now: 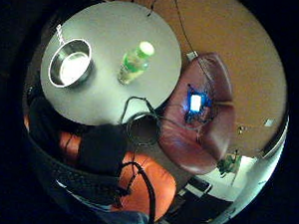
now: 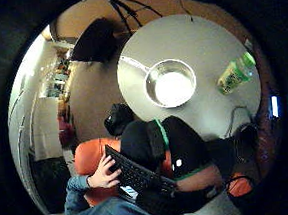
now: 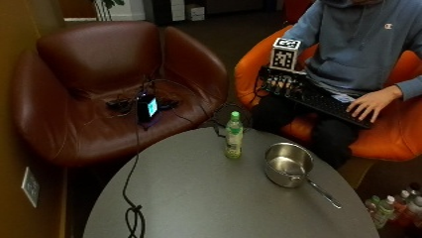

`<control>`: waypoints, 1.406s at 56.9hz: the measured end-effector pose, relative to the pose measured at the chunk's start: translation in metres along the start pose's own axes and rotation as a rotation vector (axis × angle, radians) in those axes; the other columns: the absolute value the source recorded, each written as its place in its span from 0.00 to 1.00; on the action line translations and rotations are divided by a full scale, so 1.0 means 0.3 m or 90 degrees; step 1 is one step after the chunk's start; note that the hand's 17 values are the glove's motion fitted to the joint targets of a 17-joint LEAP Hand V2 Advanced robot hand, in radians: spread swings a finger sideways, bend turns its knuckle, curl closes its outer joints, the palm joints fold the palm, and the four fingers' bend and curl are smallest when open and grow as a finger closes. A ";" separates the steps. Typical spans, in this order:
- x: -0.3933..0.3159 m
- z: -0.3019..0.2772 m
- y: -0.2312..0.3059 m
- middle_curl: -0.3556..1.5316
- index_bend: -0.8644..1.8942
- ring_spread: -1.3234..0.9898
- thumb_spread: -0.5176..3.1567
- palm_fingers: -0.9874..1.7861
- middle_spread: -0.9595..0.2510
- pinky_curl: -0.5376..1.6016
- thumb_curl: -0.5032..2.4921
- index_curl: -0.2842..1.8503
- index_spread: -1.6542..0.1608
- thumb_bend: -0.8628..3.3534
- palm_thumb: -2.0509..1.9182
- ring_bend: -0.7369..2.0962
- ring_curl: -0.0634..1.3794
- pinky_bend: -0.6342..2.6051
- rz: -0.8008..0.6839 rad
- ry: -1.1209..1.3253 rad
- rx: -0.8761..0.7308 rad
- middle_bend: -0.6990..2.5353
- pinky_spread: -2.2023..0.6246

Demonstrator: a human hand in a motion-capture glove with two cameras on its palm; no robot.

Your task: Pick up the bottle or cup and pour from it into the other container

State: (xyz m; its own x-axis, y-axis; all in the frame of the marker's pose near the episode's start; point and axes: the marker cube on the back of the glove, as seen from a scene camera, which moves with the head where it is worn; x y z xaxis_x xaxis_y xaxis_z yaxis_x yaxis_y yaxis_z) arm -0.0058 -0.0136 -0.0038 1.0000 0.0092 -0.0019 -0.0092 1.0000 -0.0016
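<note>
A green-capped bottle (image 3: 233, 139) with pale green drink stands upright on the round grey table (image 3: 198, 198), near its far edge. Beside it sits a steel pot (image 3: 288, 163) with a long handle pointing toward the table's near right edge; the pot looks empty. My gloved right hand (image 3: 284, 82) hovers above the person's lap beyond the table, well apart from both, fingers relaxed and holding nothing. Both palm views look down from a distance on the bottle (image 1: 134, 64) (image 2: 235, 74) and the pot (image 1: 69, 62) (image 2: 171, 83).
A brown leather armchair (image 3: 112, 74) holds a small lit device (image 3: 146, 106); its black cable (image 3: 131, 198) runs across the table's left side. A keyboard (image 3: 330, 101) lies on the person's lap under the bare hand (image 3: 369, 101). Several bottles (image 3: 389, 206) stand on the floor.
</note>
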 end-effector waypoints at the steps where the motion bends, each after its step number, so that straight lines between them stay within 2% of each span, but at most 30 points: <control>1: -0.005 -0.002 -0.009 0.21 0.40 0.57 0.26 0.42 0.76 0.29 0.20 0.16 0.80 0.26 0.61 0.32 0.06 0.31 0.001 0.001 -0.001 0.27 0.81; 8: -0.037 -0.005 -0.097 0.23 0.40 0.57 0.36 0.41 0.74 0.33 0.21 0.20 0.74 0.25 0.62 0.34 0.09 0.32 -0.013 0.031 -0.019 0.27 0.84; 22: -0.074 -0.061 -0.151 0.27 0.37 0.57 0.42 0.40 0.73 0.36 0.24 0.24 0.70 0.23 0.63 0.35 0.14 0.32 -0.053 0.078 -0.037 0.27 0.85; 47: 0.045 -0.121 -0.165 0.31 0.37 0.56 0.44 0.35 0.71 0.40 0.26 0.24 0.68 0.20 0.64 0.36 0.19 0.35 -0.067 0.115 -0.020 0.27 0.85; 56: 0.131 -0.157 -0.164 0.32 0.37 0.56 0.43 0.35 0.70 0.40 0.26 0.24 0.68 0.20 0.63 0.36 0.20 0.35 -0.024 0.093 -0.042 0.27 0.85; 62: 0.237 -0.143 -0.109 0.32 0.37 0.56 0.43 0.35 0.70 0.40 0.26 0.24 0.68 0.20 0.63 0.36 0.20 0.35 -0.046 0.097 -0.019 0.27 0.86; 80: 0.453 -0.118 -0.085 0.32 0.37 0.56 0.43 0.35 0.70 0.41 0.27 0.24 0.68 0.20 0.63 0.36 0.22 0.35 -0.017 0.066 -0.013 0.27 0.86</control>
State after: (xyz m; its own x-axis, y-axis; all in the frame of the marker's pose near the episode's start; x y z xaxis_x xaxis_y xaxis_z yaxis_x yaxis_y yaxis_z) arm 0.1303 -0.0380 -0.0394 0.9944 -0.0191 -0.1043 0.0168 0.9996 -0.0230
